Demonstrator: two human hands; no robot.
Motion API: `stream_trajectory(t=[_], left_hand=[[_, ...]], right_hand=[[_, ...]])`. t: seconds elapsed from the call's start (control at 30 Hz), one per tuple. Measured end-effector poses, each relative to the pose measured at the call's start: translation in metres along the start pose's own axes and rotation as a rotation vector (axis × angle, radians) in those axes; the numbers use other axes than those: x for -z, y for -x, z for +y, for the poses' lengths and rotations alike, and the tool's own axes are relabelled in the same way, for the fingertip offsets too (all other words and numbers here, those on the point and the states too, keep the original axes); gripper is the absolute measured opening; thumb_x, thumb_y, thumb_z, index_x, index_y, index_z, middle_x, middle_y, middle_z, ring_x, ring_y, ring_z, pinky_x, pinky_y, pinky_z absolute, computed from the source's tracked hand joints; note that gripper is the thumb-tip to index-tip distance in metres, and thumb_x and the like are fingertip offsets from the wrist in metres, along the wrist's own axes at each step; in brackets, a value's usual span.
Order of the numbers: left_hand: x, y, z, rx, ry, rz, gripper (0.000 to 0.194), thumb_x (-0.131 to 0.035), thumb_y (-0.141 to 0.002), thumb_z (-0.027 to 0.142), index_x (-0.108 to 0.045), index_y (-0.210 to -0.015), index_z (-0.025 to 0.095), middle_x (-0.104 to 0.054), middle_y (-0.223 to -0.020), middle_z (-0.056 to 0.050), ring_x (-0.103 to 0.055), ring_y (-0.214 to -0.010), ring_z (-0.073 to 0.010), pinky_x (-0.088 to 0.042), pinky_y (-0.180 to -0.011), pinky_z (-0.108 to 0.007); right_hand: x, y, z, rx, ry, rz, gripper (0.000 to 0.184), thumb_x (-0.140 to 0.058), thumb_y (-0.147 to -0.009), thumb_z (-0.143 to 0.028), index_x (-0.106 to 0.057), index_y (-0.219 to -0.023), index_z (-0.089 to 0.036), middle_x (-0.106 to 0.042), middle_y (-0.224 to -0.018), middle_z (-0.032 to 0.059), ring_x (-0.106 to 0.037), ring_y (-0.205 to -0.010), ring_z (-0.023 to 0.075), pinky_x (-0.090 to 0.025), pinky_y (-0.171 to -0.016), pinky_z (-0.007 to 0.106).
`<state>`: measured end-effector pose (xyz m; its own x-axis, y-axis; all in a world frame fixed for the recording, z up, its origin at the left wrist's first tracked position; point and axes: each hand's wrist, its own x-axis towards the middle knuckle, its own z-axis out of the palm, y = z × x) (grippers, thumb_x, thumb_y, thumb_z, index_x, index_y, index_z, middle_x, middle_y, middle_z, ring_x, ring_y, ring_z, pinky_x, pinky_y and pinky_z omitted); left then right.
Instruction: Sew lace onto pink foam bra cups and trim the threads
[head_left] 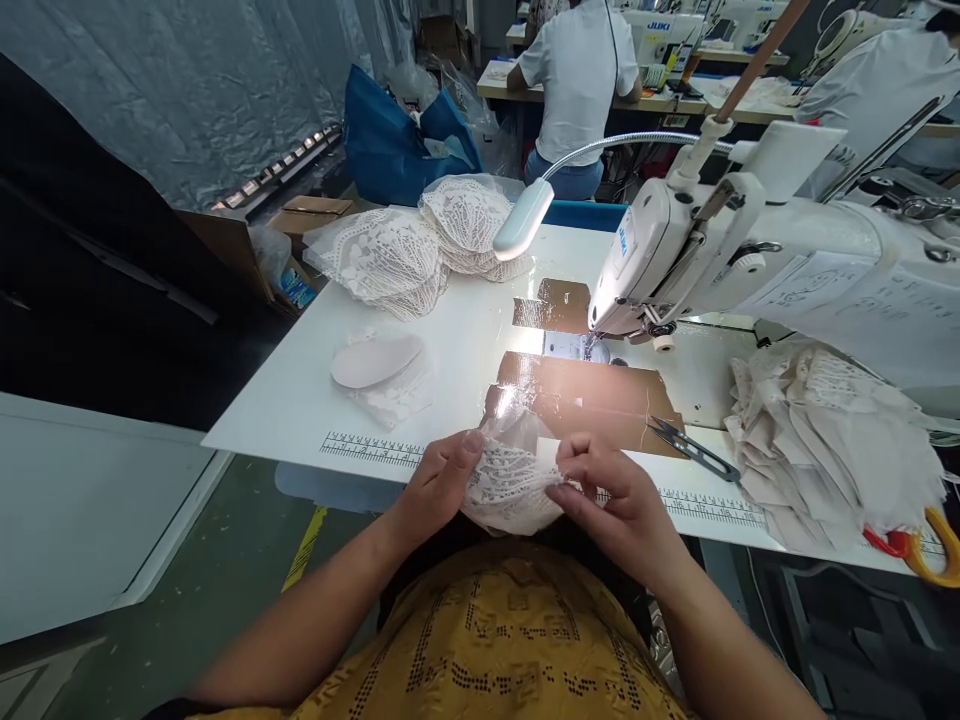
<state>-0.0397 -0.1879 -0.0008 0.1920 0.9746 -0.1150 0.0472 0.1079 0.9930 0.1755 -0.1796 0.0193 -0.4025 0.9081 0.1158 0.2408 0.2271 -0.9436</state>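
Note:
Between my two hands, at the table's front edge, is a white lace cup piece (pixel 510 490) with a sheer layer along its top. My left hand (pixel 442 480) grips its left edge, thumb on top and fingers underneath. On the right side, my right hand (pixel 607 500) pinches the lace edge between thumb and fingers. Just beyond my hands lies brown tape (pixel 592 395) on the sewing table. Thread snips (pixel 694 450) rest to the right of my right hand. A smooth pale cup piece (pixel 377 362) lies on sheer lace to the left.
A white sewing machine (pixel 637 260) stands at the right, its lamp (pixel 523 220) over the table. Lace stacks (pixel 382 255) sit at the back left. A heap of pale pieces (pixel 832 440) and orange-handled scissors (pixel 934 550) are at the right. A person (pixel 577 90) sits beyond.

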Motion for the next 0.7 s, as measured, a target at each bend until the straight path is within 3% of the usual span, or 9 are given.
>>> stream_trajectory(t=[0.1,0.17,0.23,0.37,0.47,0.53,0.63,0.7], left_hand=[[-0.003,0.000,0.000,0.006,0.069,-0.117,0.047,-0.040,-0.094,0.054,-0.049,-0.067,0.017,-0.046,-0.060,0.001,-0.040,-0.055,-0.0111,-0.036,-0.052,-0.024],[-0.003,-0.001,0.001,0.014,0.086,-0.177,0.049,-0.040,-0.094,0.055,-0.052,-0.067,0.015,-0.048,-0.060,0.000,-0.042,-0.055,-0.0110,-0.036,-0.052,-0.024],[0.000,-0.003,0.002,0.016,0.123,-0.153,0.049,-0.040,-0.095,0.053,-0.054,-0.067,0.015,-0.053,-0.063,-0.001,-0.047,-0.058,-0.0119,-0.041,-0.056,-0.024],[0.014,-0.006,0.000,0.062,0.305,-0.032,0.039,-0.042,-0.096,0.046,-0.062,-0.084,0.015,-0.061,-0.075,-0.002,-0.057,-0.068,-0.0131,-0.048,-0.065,-0.024],[0.017,-0.003,0.002,0.126,0.333,-0.174,0.041,-0.052,-0.090,0.049,-0.053,-0.120,0.021,-0.063,-0.100,-0.006,-0.062,-0.084,-0.0175,-0.052,-0.071,-0.028],[0.013,0.001,0.006,0.122,0.249,-0.251,0.055,-0.066,-0.083,0.042,-0.045,-0.130,0.022,-0.062,-0.109,-0.007,-0.062,-0.091,-0.0193,-0.052,-0.075,-0.029],[0.005,0.004,0.012,0.081,0.142,-0.251,0.038,-0.067,-0.083,0.032,-0.055,-0.115,0.016,-0.063,-0.096,-0.005,-0.060,-0.082,-0.0163,-0.050,-0.071,-0.025],[0.002,0.004,0.015,0.081,0.170,-0.239,0.027,-0.063,-0.086,0.032,-0.058,-0.105,0.015,-0.063,-0.090,-0.004,-0.060,-0.077,-0.0150,-0.049,-0.067,-0.025]], right_hand=[[0.003,-0.008,-0.001,0.071,-0.056,-0.031,0.009,-0.063,-0.085,-0.029,-0.071,-0.083,-0.024,-0.057,-0.122,0.0072,-0.055,-0.109,0.0225,-0.043,-0.092,0.036],[0.003,-0.011,0.002,0.013,-0.182,-0.133,0.012,-0.063,-0.086,-0.031,-0.070,-0.081,-0.023,-0.063,-0.109,0.0062,-0.059,-0.099,0.0205,-0.046,-0.086,0.034],[0.003,-0.011,0.007,-0.044,-0.278,-0.169,0.013,-0.063,-0.086,-0.032,-0.069,-0.080,-0.022,-0.066,-0.088,0.0034,-0.060,-0.080,0.0168,-0.047,-0.073,0.030],[-0.001,-0.008,0.014,-0.092,-0.276,-0.059,0.018,-0.068,-0.082,-0.034,-0.065,-0.070,-0.021,-0.060,-0.071,-0.0003,-0.053,-0.067,0.0134,-0.043,-0.064,0.027],[-0.007,-0.008,0.014,-0.156,-0.295,0.024,0.020,-0.071,-0.079,-0.035,-0.063,-0.068,-0.020,-0.058,-0.068,-0.0018,-0.051,-0.064,0.0121,-0.041,-0.061,0.025],[-0.011,-0.008,0.012,-0.175,-0.326,0.048,0.018,-0.072,-0.078,-0.034,-0.063,-0.069,-0.021,-0.058,-0.068,-0.0024,-0.050,-0.062,0.0113,-0.041,-0.059,0.024],[-0.013,-0.010,0.010,-0.156,-0.396,-0.027,0.012,-0.074,-0.076,-0.029,-0.066,-0.081,-0.023,-0.062,-0.075,-0.0024,-0.054,-0.068,0.0122,-0.044,-0.063,0.024],[-0.011,-0.010,0.009,-0.149,-0.439,-0.106,0.019,-0.076,-0.074,-0.027,-0.067,-0.091,-0.025,-0.064,-0.083,-0.0019,-0.056,-0.074,0.0134,-0.046,-0.068,0.025]])
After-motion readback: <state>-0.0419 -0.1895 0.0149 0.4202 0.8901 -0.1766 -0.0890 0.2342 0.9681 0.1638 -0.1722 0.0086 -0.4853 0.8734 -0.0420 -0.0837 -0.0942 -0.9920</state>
